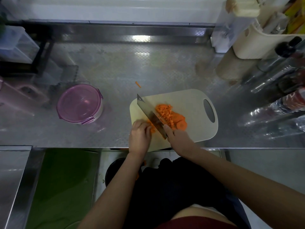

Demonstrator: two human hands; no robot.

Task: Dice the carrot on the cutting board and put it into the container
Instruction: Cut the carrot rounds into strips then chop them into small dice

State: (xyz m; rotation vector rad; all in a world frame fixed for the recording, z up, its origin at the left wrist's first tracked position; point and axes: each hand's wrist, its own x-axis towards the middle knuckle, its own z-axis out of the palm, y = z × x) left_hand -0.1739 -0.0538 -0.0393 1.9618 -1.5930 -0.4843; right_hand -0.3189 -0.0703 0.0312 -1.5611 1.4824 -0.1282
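Low in the middle of the frame, two bare arms reach up from the bottom edge to a pale cutting board (189, 103) on a shiny metal counter (115, 68). Both arms are bent a little and come close together at the near left corner of the board.

The right hand (179, 139) is wrapped tight round the handle of a big wide knife (149, 113). The handle is hidden inside the fist, and one finger lies flat on the side of the blade. The blade slants up and to the left, with its tip near the top left edge of the board.

The left hand (140, 136) sits just left of the blade. Its fingers are curled down and press on a carrot piece (152, 128), holding it on the board. Most of that piece is hidden under the fingers.

Right of the blade lies a heap of small carrot cubes (165, 112). Round carrot slices (180, 123) lie flat beside the heap, touching it.

One thin carrot strip (138, 84) lies on the counter, just above the board.

The container (79, 104) is round and see-through, with a purple lid clipped on. It stands at the middle left of the frame, well apart from the board
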